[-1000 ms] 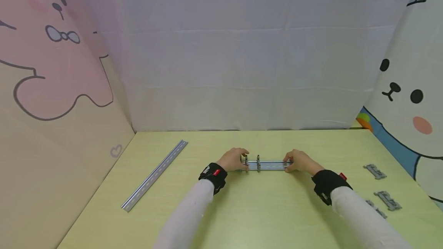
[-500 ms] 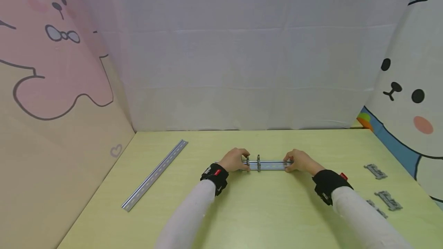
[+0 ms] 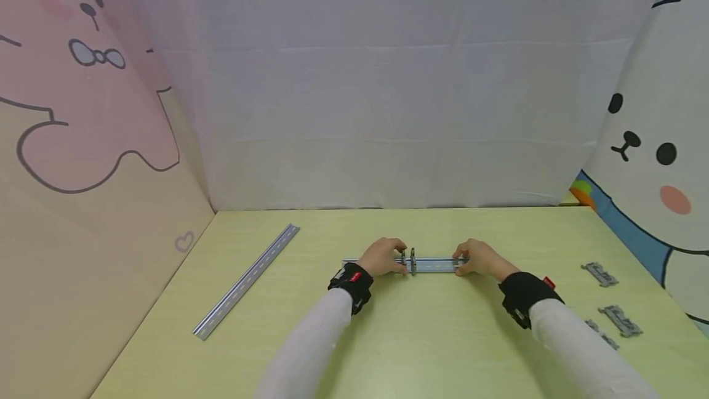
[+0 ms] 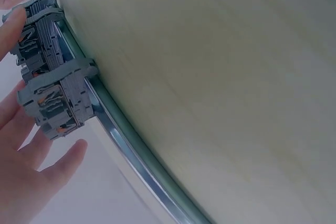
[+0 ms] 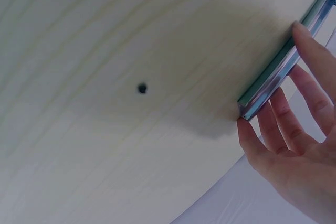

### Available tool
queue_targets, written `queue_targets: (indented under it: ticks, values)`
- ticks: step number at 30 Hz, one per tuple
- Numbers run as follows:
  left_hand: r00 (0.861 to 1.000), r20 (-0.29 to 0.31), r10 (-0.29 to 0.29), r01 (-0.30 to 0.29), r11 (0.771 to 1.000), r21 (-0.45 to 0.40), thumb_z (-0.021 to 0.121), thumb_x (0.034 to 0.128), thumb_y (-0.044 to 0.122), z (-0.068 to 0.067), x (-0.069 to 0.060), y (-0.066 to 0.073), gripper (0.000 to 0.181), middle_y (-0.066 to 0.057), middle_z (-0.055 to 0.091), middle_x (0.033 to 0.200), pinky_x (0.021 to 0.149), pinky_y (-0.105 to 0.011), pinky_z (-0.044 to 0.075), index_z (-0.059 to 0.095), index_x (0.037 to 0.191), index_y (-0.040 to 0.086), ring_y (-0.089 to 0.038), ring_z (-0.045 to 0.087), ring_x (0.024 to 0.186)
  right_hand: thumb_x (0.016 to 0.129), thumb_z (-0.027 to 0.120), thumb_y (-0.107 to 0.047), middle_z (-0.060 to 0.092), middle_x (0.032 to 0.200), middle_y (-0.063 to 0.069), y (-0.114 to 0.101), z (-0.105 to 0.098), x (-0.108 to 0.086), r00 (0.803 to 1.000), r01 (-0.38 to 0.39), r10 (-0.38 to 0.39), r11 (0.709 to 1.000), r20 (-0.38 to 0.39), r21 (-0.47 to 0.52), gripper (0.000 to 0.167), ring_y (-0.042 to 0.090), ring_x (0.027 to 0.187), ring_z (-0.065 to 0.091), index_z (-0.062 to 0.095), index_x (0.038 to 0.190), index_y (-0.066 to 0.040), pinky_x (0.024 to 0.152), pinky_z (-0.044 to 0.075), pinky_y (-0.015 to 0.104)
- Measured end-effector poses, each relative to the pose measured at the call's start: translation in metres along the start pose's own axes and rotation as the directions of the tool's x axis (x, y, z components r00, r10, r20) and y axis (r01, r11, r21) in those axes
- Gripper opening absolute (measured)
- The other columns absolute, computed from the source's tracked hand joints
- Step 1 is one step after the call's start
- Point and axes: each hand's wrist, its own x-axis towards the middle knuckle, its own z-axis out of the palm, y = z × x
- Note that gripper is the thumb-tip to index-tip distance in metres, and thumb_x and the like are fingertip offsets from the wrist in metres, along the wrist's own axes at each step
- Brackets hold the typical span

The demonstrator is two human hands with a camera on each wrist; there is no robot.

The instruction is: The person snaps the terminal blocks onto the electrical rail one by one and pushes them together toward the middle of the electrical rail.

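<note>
A silver slotted DIN rail [image 3: 434, 265] lies crosswise in the middle of the table. Grey terminal blocks stand on it; the upright one [image 3: 413, 261] is just right of my left hand [image 3: 381, 257]. That hand pinches another terminal block [image 3: 403, 257] between thumb and fingers, a small gap from the first. In the left wrist view, a nearer block [image 4: 58, 100] with orange bits sits on the rail [image 4: 142, 156], its far side partly hidden. My right hand [image 3: 482, 260] grips the rail's right end, thumb and fingers on opposite edges in the right wrist view.
A second, longer slotted rail [image 3: 246, 282] lies slanted at the left of the table. Several loose grey terminal blocks lie flat at the right, one farther back [image 3: 600, 274], one nearer [image 3: 620, 321], another partly behind the right sleeve [image 3: 581, 350]. A white curtain [image 3: 376, 109] hangs behind.
My left hand has slid right along the rail with the pinched block, narrowing the gap to the upright block. More rail shows left of the hand. My right hand stays at the rail's end.
</note>
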Motion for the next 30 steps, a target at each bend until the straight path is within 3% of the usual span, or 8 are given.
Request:
queue_targets:
  ticks: [6, 21, 30]
  values:
    - [0.999, -0.024, 0.022, -0.022, 1.0, 0.018, 0.076, 0.068, 0.027, 0.002, 0.001, 0.004, 0.052, -0.006, 0.061, 0.106, 0.083, -0.025, 0.041, 0.058, 0.111, 0.004, -0.019, 0.055, 0.098, 0.066, 0.074, -0.004, 0.058, 0.086, 0.019, 0.002, 0.001, 0.001, 1.0, 0.002, -0.002, 1.0, -0.001, -0.005, 0.025, 0.035, 0.084, 0.053, 0.063, 0.088, 0.005, 0.075, 0.042, 0.044]
    - [0.999, -0.032, -0.006, 0.005, 1.0, -0.018, 0.076, 0.0681, 0.026, 0.002, -0.002, 0.014, 0.053, -0.006, 0.061, 0.107, 0.085, -0.027, 0.04, 0.057, 0.114, 0.006, -0.019, 0.054, 0.101, 0.066, 0.075, -0.005, 0.057, 0.085, 0.017, 0.002, 0.001, 0.0, 1.0, 0.001, -0.001, 1.0, -0.003, -0.007, 0.026, 0.031, 0.081, 0.053, 0.063, 0.087, 0.004, 0.074, 0.042, 0.043]
    - [0.998, -0.054, -0.012, 0.014, 0.999, 0.041, 0.074, 0.0686, 0.033, 0.004, -0.003, 0.014, 0.059, -0.003, 0.06, 0.11, 0.086, -0.029, 0.04, 0.055, 0.119, 0.008, -0.02, 0.052, 0.103, 0.066, 0.074, -0.004, 0.057, 0.086, 0.019, 0.0, 0.0, 0.001, 1.0, -0.004, 0.004, 1.0, 0.0, -0.007, 0.025, 0.033, 0.081, 0.053, 0.063, 0.088, 0.004, 0.074, 0.042, 0.044]
